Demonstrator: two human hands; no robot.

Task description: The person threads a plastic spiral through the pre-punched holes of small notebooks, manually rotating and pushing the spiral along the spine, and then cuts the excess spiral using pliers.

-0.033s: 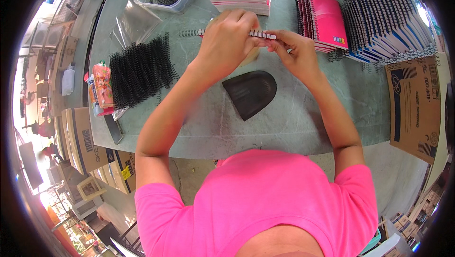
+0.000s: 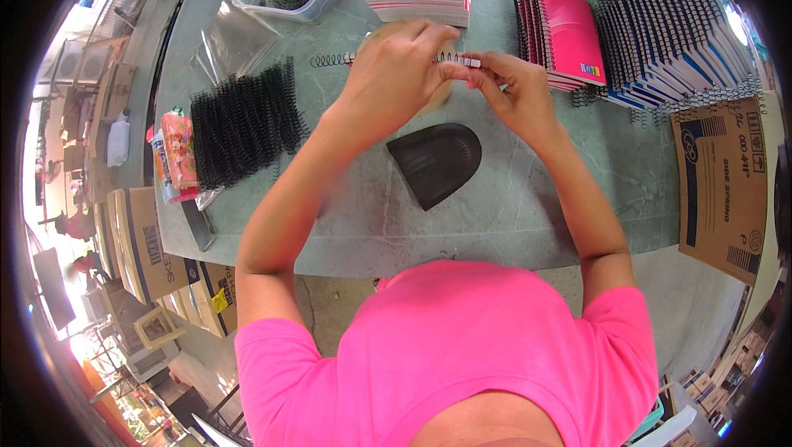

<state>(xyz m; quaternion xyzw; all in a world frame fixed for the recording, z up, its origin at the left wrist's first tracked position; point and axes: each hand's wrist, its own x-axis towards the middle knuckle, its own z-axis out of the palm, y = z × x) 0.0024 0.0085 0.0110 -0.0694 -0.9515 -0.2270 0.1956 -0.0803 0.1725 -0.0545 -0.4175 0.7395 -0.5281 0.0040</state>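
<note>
Over the far middle of the table I hold a small notebook (image 2: 471, 63) nearly edge-on between both hands. A black spiral binding coil (image 2: 332, 60) runs along its edge, and its loose end sticks out to the left of my left hand. My left hand (image 2: 386, 72) is closed around the left part of the notebook and coil and hides much of both. With thumb and fingers, my right hand (image 2: 513, 91) pinches the notebook's right end. Below my hands lies a dark, rounded flat pad (image 2: 436, 164).
At left lie a heap of black coils (image 2: 243, 125), clear plastic sheets (image 2: 237, 39) and small colourful packets (image 2: 179, 150). A clear tub (image 2: 309, 8) holds more coils. Stacked pages (image 2: 421, 2) sit at the back. Bound notebooks (image 2: 668, 35) and a cardboard box (image 2: 718, 187) are at right.
The fingers of my left hand have shifted slightly along the coil, and the left thumb lies nearer my right fingertips. The rest looks the same.
</note>
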